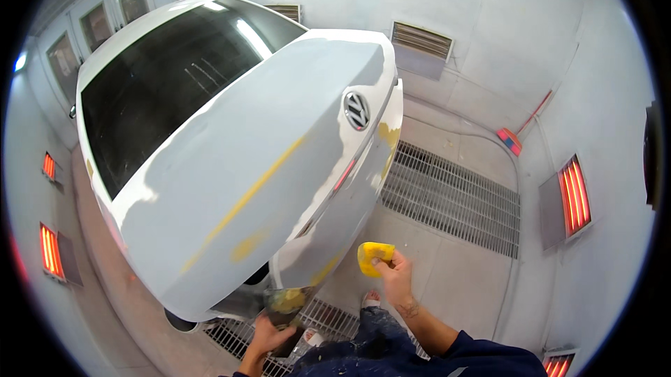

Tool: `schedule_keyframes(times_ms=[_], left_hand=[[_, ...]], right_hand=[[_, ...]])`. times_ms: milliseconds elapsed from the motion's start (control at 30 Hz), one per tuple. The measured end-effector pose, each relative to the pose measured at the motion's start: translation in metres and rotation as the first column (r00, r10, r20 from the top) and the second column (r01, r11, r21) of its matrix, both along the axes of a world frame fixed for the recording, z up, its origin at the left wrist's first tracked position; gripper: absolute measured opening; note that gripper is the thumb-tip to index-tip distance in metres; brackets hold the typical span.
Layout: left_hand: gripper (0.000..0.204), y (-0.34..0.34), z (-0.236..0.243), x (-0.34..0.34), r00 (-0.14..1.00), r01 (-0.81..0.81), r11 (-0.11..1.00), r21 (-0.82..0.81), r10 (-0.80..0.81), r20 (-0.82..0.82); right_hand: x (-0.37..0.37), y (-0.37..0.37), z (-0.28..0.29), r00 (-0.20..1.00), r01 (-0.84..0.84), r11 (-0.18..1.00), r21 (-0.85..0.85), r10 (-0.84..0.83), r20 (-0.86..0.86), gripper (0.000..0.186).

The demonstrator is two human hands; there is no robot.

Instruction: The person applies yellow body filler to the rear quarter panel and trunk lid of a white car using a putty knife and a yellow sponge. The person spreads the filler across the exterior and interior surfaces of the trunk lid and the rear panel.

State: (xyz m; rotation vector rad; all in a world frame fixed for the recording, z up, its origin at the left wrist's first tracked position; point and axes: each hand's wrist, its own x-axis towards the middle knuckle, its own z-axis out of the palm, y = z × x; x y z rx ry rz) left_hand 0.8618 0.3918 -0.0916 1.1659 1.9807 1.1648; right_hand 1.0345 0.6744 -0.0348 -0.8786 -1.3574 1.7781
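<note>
My right hand (397, 283) is closed on a yellow spreader (375, 258), pinched between thumb and fingers and held in the air, apart from the car. Low in front of me, my left hand (269, 336) grips a dark mixing board (285, 315) with a smear of yellow putty (288, 299) on top. Beyond both hands stands a white car (129, 204), its trunk lid (237, 160) largely coated in grey. A long yellow putty streak (244, 199) and a smaller yellow patch (247, 245) mark the lid. More yellow putty (388, 135) shows near the bumper corner.
Metal floor grating (454, 199) lies to the right of the car, with more by my feet. Orange glowing heaters (574, 195) are set in the pale walls on both sides. A red-handled broom (510, 141) leans at the right wall. Wall vents (422, 40) are at the back.
</note>
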Motion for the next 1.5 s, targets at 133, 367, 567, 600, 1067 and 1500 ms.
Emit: schedule_keyframes(times_ms=[133,367,567,600,1067,1500], left_hand=[[0.051,0.0,0.016,0.011,0.963,-0.174,0.985,-0.021,0.174,0.206],[0.058,-0.002,0.026,0.039,0.859,-0.383,0.923,-0.025,0.366,0.358],[0.075,-0.007,0.062,0.056,0.632,-0.655,0.752,-0.069,0.596,0.496],[0.076,-0.01,0.071,0.058,0.626,-0.704,0.71,-0.002,0.622,0.471],[0.042,-0.059,0.184,0.087,0.703,-0.58,0.038,0.813,0.528,0.477],[0.046,-0.105,0.053,0.237,0.136,-0.835,-0.272,0.479,0.74,0.658]], right_hand=[[0.009,0.052,-0.015,0.991,-0.129,0.992,0.009,0.129,0.036,0.02],[0.038,0.113,-0.045,0.776,-0.63,0.538,0.559,0.433,0.459,0.014],[0.022,0.116,-0.058,0.593,-0.708,-0.022,0.706,0.524,0.611,0.007],[0.018,0.114,-0.052,0.589,-0.687,-0.068,0.723,0.531,0.61,0.008],[-0.014,0.097,0.113,0.81,-0.385,-0.175,0.906,0.406,0.423,0.019],[-0.09,0.095,0.24,0.858,-0.198,-0.081,0.977,0.468,0.212,0.015]])
